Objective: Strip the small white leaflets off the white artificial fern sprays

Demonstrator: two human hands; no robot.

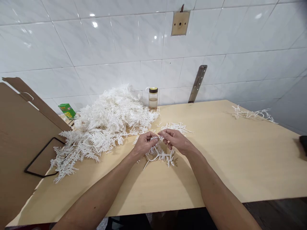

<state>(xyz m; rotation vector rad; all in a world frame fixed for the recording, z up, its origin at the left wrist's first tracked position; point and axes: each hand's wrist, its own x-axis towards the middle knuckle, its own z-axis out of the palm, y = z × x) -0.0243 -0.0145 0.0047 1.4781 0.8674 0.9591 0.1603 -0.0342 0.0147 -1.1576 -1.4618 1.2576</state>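
My left hand (pixel 143 145) and my right hand (pixel 177 140) meet near the middle of the table, thumbs and fingers pinched on a white branching plastic sprig (pixel 157 155). Its thin forked twigs hang below my fingers, close over the tabletop. The part between the fingertips is small and mostly covered. Just beyond my hands lies a small heap of similar white sprigs (pixel 178 127). A large pile of white sprigs (pixel 112 115) spreads to the left of my left hand.
A jar with a dark lid (pixel 153 98) stands by the tiled wall, and a green box (pixel 67 111) sits behind the pile. Cardboard (pixel 26 134) rises at the left. Loose white twigs (pixel 255 114) lie far right. A metal strip (pixel 198 83) leans against the wall.
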